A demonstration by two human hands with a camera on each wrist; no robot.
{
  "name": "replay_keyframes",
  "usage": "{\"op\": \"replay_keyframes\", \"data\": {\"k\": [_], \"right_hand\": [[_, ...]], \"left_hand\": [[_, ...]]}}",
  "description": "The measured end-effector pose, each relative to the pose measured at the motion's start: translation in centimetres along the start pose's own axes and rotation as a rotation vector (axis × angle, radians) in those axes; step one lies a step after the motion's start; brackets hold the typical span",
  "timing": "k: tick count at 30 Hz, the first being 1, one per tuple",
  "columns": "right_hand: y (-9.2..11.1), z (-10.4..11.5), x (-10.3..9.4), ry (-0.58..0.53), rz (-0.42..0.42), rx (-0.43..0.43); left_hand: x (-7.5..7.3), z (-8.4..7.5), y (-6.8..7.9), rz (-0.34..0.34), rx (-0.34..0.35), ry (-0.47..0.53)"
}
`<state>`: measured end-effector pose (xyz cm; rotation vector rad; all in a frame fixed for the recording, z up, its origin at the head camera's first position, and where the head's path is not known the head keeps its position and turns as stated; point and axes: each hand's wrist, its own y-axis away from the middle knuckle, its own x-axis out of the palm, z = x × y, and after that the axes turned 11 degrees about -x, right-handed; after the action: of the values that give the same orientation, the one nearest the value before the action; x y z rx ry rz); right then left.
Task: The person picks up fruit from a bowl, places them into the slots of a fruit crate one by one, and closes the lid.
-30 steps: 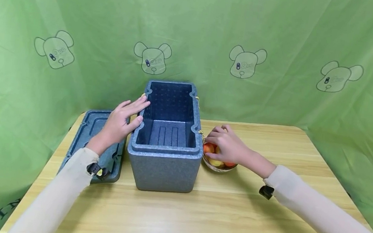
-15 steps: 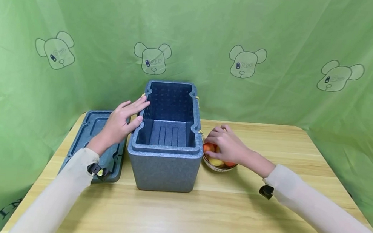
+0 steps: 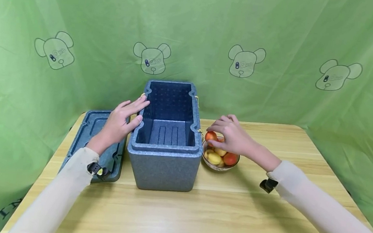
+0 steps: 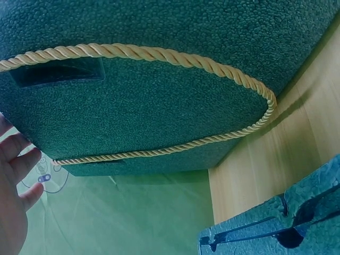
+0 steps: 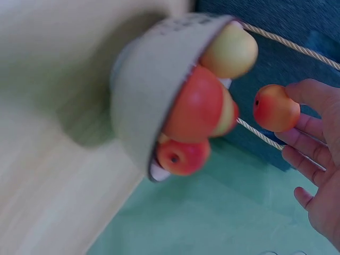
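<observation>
"Green cloth [image 3: 204, 16] printed with animal-head outlines hangs across the upper frame, behind a wooden table [image 3: 175, 221]. Condition of the hands?"

"Right hand [image 3: 233, 136], right of centre: thumb and fingers pinch a red-orange fruit [image 3: 211, 137]. Left hand [image 3: 117, 124], left of centre: fingers and thumb spread, resting on the left rim of a grey-blue box [image 3: 165, 171]."

"Position of the held fruit?"

"Above the left part of a bowl [image 5: 138, 101], which stands just beside the box, right of centre. Yellow fruit [image 3: 214, 158] and red fruit [image 3: 230, 159] lie inside the bowl."

"And the box itself?"

"Mid-frame, upright, its top uncovered. Left wrist view shows a twisted rope [image 4: 175, 57] looped along its side."

"Further out?"

"One lid [image 3: 93, 125], on the table left of centre, partly hidden behind the left arm. Pale sleeves [image 3: 319, 214] enter from the lower left and lower right corners."
</observation>
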<state>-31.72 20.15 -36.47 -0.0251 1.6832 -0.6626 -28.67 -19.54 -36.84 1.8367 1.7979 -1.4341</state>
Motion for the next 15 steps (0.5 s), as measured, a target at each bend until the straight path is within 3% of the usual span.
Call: {"op": "replay_keyframes", "data": {"k": [15], "right_hand": [[-2.0, -1.7, -4.5, 0.036, -0.121, 0.022]], "left_hand": [[0.0, -0.1, 0.1, 0.013, -0.005, 0.016]]}}
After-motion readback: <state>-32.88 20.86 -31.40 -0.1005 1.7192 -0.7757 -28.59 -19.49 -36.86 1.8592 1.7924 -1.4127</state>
